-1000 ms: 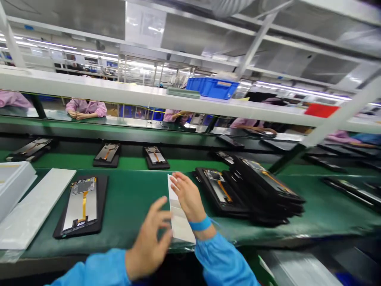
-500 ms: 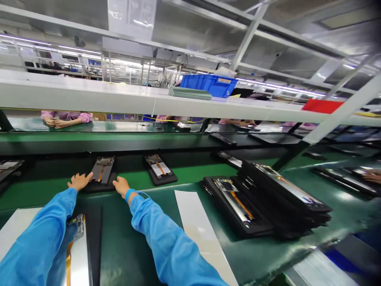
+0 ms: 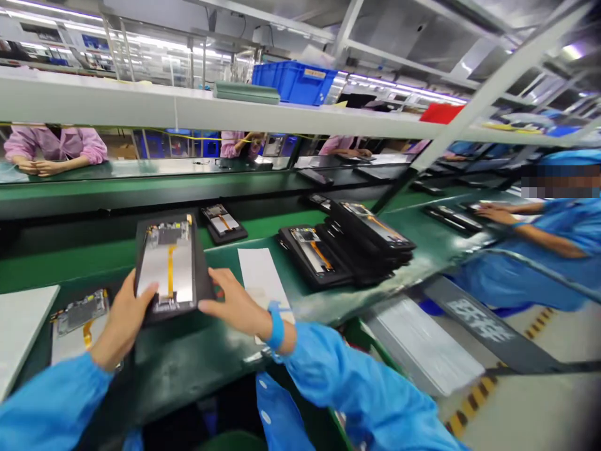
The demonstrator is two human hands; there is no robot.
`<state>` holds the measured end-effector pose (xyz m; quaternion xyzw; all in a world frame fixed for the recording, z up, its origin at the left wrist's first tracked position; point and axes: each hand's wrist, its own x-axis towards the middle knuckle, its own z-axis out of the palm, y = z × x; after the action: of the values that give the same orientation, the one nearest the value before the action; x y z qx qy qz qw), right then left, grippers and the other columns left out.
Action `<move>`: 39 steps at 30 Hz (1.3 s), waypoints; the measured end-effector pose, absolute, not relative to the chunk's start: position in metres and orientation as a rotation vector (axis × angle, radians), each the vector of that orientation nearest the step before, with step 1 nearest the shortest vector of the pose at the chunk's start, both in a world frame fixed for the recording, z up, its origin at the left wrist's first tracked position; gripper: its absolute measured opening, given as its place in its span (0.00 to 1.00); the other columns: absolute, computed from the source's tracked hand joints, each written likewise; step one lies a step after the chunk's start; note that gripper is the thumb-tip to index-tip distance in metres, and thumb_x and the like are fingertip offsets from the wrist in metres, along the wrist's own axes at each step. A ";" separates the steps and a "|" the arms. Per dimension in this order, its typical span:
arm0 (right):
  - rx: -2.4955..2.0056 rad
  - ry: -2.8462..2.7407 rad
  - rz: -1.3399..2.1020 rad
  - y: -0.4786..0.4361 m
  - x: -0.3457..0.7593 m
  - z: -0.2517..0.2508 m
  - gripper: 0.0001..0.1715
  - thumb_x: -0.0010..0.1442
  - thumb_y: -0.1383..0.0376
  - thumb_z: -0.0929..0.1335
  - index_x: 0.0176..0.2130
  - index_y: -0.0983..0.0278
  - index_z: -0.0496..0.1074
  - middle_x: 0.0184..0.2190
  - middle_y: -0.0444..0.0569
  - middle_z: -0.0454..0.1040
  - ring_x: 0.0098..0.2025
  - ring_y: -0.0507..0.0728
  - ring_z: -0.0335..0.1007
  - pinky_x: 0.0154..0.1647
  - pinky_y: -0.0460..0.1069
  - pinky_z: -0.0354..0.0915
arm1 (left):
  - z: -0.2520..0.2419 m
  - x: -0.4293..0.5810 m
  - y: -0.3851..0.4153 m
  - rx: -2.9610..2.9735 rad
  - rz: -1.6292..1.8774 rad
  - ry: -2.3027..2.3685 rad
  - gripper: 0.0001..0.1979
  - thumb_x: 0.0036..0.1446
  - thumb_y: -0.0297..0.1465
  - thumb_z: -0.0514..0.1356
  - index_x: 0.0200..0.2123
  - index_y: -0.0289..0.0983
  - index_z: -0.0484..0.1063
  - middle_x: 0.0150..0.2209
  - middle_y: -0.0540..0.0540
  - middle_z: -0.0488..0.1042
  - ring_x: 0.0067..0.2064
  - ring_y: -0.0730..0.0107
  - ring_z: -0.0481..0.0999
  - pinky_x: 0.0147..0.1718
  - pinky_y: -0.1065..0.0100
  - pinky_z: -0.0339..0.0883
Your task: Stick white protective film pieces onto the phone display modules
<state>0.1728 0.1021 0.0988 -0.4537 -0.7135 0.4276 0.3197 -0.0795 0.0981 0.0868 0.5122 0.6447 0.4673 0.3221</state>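
Three things crowd in: stack of black-framed panels point(image 3: 345, 247) at 2 o'clock, white sheet point(image 3: 260, 282) just beside right hand point(image 3: 237, 304), loose circuit board point(image 3: 79, 313) at 9 o'clock. Left hand point(image 3: 123, 322) too, both clasping black-framed display panel point(image 3: 169, 266) at 12 o'clock, fingers together on its long edges.

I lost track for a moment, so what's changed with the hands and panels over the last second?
The left hand and right hand reached forward to the conveyor, took a black-framed display panel by its sides and drew it back over the green mat. The white sheet and the stack of black panels stayed put.
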 end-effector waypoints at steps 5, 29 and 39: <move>-1.344 -1.963 1.047 -0.014 0.228 0.043 0.54 0.54 0.60 0.78 0.70 0.60 0.54 0.62 0.57 0.59 0.67 0.65 0.55 0.70 0.60 0.55 | 0.009 -0.014 -0.030 1.351 1.096 1.802 0.40 0.66 0.46 0.52 0.73 0.37 0.42 0.74 0.38 0.46 0.73 0.51 0.47 0.70 0.49 0.44; -1.930 -1.929 0.593 0.126 0.322 0.004 0.10 0.63 0.70 0.68 0.44 0.65 0.77 0.42 0.51 0.78 0.43 0.54 0.74 0.49 0.48 0.64 | 0.025 0.107 0.032 2.685 0.364 1.153 0.25 0.65 0.27 0.50 0.65 0.35 0.62 0.71 0.39 0.56 0.72 0.52 0.50 0.68 0.41 0.46; -2.101 -1.865 0.523 0.128 0.305 -0.009 0.10 0.64 0.68 0.68 0.46 0.62 0.73 0.47 0.50 0.73 0.48 0.56 0.69 0.49 0.49 0.61 | -0.013 0.120 0.029 2.723 0.255 1.134 0.25 0.66 0.30 0.50 0.65 0.36 0.63 0.70 0.38 0.58 0.71 0.45 0.53 0.66 0.37 0.47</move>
<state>0.3054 0.1275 -0.0086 -0.7277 -0.6462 0.1810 0.1416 0.1195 0.0294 -0.0134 0.9159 0.3815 0.0858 0.0904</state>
